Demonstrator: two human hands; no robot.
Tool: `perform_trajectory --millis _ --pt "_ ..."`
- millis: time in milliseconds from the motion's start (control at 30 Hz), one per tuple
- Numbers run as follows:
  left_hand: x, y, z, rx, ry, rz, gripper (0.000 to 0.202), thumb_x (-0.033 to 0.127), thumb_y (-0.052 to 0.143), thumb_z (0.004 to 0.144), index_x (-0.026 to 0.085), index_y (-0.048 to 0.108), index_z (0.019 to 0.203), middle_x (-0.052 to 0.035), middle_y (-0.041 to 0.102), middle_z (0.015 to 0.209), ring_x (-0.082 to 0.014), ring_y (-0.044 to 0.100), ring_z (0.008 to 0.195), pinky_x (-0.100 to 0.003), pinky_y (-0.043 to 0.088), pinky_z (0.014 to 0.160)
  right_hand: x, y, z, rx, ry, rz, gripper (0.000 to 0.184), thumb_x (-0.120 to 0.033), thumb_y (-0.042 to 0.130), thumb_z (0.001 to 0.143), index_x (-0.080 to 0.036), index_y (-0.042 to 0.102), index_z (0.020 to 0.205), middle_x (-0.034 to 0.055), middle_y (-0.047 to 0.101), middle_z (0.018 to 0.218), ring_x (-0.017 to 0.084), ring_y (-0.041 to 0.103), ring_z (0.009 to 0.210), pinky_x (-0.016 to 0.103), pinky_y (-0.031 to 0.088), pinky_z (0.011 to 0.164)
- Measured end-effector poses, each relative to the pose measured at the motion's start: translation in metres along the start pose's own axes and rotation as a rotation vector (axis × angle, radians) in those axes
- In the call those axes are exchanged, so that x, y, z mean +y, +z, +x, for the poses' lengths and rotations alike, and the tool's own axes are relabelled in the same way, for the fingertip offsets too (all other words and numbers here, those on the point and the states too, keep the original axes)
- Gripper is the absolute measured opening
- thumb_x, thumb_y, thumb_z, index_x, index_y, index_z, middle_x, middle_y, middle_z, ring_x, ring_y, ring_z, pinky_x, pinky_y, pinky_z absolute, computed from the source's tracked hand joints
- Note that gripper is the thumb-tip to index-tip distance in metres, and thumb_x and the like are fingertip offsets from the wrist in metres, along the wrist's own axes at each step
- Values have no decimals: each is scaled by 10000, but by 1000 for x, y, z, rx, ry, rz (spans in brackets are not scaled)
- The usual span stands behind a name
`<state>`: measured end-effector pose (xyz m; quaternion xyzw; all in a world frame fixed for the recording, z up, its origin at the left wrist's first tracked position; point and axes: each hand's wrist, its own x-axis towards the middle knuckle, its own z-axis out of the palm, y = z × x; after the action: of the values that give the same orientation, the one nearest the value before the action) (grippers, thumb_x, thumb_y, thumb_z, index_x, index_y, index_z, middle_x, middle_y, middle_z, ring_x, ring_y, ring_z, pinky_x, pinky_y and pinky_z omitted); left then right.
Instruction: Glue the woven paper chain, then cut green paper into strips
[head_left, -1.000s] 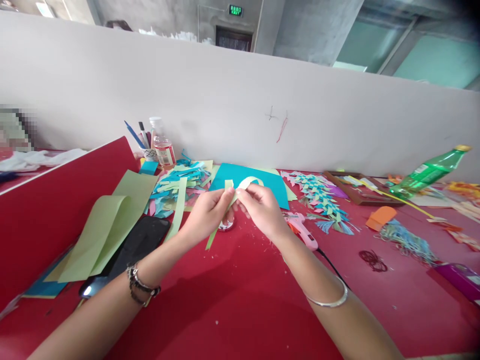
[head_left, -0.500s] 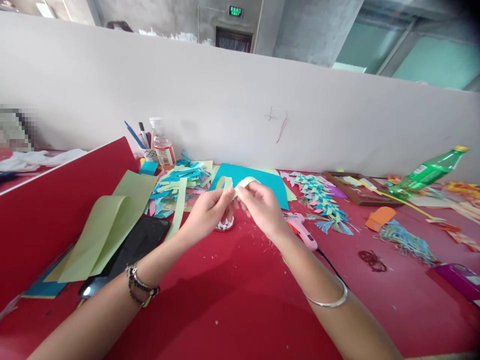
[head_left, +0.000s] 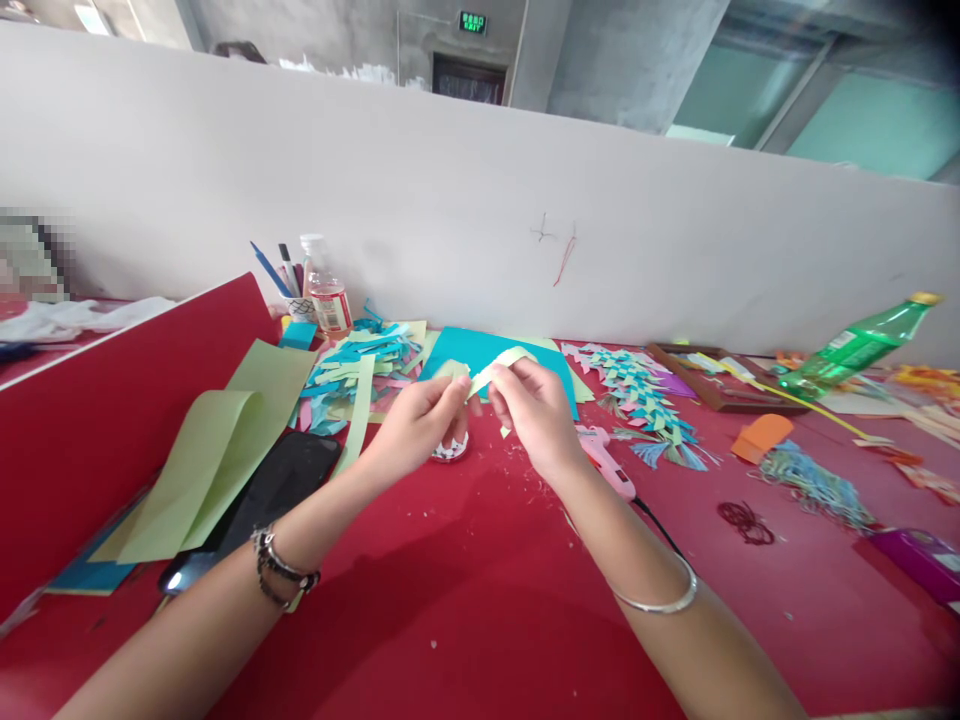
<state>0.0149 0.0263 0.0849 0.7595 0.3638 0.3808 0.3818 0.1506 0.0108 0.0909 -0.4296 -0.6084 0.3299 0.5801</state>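
A pale green paper strip (head_left: pixel 480 382) is pinched between my two hands above the red table (head_left: pixel 450 570). My left hand (head_left: pixel 424 415) grips it with thumb and fingers closed. My right hand (head_left: pixel 534 408) pinches it too, and the strip curves up over those fingers. Behind the hands lies a sheet of blue paper (head_left: pixel 555 375). Partly hidden under my left hand is a small round dish (head_left: pixel 451 450). Close to my right wrist rests a pink glue gun (head_left: pixel 609 465) with a black cord.
On the left are cut paper strips (head_left: pixel 360 360), folded green paper (head_left: pixel 191 470), a black phone (head_left: pixel 281 485) and a bottle (head_left: pixel 328 295). To the right lie a woven paper piece (head_left: pixel 645 395), a tray (head_left: pixel 720 395), a tilted green bottle (head_left: pixel 855 350) and blue thread (head_left: pixel 814 485).
My right hand has shifted slightly right, away from the left, and more of the strip shows stretched between them. The strip's loop over my left hand has dropped lower.
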Motion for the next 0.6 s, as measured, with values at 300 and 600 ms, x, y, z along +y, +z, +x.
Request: perform_trajectory --millis 300,600 --pt "3 1 -4 168 11 8 484 386 277 902 164 413 494 39 422 388 -58 390 376 -181 323 436 1 4 -4 -110 20 -65 305 -352 481 790 -186 401 547 -57 395 482 53 347 428 207 281 414" --pt "1 0 -1 46 45 43 448 379 312 891 162 451 525 29 469 443 -71 442 434 -195 353 498 -3 0 -1 8 -3 -21 317 -328 464 804 -194 364 534 -67 351 468 50 326 417 209 277 422"
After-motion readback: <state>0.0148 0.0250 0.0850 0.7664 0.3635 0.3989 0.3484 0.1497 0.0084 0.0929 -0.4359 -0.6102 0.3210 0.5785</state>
